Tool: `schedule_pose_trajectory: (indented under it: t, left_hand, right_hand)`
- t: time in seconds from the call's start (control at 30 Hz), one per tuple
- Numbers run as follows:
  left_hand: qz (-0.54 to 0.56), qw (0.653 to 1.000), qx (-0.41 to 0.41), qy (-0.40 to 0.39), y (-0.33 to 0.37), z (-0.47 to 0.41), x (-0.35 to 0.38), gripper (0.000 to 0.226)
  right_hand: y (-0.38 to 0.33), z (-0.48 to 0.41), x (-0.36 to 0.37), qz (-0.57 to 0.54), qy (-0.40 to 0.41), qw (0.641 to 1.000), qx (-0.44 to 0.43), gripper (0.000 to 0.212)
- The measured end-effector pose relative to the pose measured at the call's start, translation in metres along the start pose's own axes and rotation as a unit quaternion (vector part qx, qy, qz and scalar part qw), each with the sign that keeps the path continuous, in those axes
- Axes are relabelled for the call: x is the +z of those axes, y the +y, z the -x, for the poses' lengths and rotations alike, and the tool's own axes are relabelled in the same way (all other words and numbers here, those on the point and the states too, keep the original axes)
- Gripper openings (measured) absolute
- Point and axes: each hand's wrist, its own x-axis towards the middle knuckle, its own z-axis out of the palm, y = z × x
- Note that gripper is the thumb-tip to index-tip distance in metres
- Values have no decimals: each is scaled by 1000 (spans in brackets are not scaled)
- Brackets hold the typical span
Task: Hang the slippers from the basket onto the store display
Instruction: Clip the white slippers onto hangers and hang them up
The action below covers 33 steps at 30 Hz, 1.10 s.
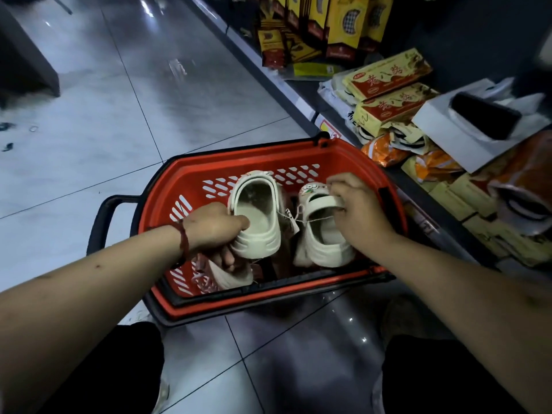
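A red shopping basket [191, 177] with a black rim stands on the tiled floor in front of me. Two cream clog slippers, joined by a string with a small tag, are held over it. My left hand [216, 227] grips the heel of the left slipper [257, 216], thumb inside it. My right hand [358, 207] pinches the strap of the right slipper [321, 234]. More pale footwear [230, 276] lies lower in the basket, partly hidden by my left hand.
The basket's black handle [103, 216] sticks out to the left. A low store shelf [301, 94] runs along the right, stacked with yellow and red packets [388, 76], orange packs [385, 150] and a white box [454, 127]. A dark fixture [24, 55] stands at the far left.
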Motion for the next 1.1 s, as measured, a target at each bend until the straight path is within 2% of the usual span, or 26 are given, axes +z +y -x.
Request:
schedule_pose_trajectory:
  t: [0.1,0.13,0.2,0.27,0.37,0.47,0.53,0.6,0.63,0.73,0.83,0.9,0.93,1.0,1.07,1.1]
  left_hand:
    - [-155,984,43,76,5,-4,0,50]
    - [-220,965,73,121,6,-7,0,61]
    - [-314,918,140,196,12,-9,3,76]
    - [-374,872,225,221,21,-13,11,66]
    - [-428,823,310,208,33,-20,28,49]
    - [-431,782,361,269,38,-24,35,47]
    - [-453,733,398,314,42,-22,34,36]
    - [-493,688,414,336,43,-25,31,25]
    - [-505,681,409,338,42,-27,30,22]
    - [-515,694,377,334,43,-25,31,18]
    - [-510,712,332,350,52,-9,35,11]
    - [-500,735,304,343,55,-2,46,13]
    - [-485,756,288,331,54,-1,52,20]
    - [-427,821,268,267,51,-5,57,34]
    - [-340,880,261,204,45,-22,54,47]
    - [-303,897,257,193,44,-29,52,50]
  right_hand:
    - [-2,1,13,-21,19,997,65,32]
    - [-3,2,16,-20,15,994,104,40]
    - [-1,7,24,-18,-13,976,219,71]
    - [1,10,31,-18,-33,952,304,91]
    - [0,9,34,-57,-30,942,329,75]
    - [-3,11,26,-68,-28,946,315,60]
    - [-4,12,22,-89,-17,947,307,51]
    - [-4,12,22,-127,-10,942,310,50]
    - [-5,11,24,-150,-10,938,312,55]
    - [-8,13,29,-203,-7,925,322,68]
    - [-7,13,31,-271,12,905,327,56]
    - [-9,14,30,-281,16,904,320,51]
    - [-9,14,31,-268,20,911,312,44]
    - [-12,14,30,-244,21,924,295,26]
    - [-13,11,34,-230,16,930,286,22]
    - [-13,9,37,-228,12,932,281,21]
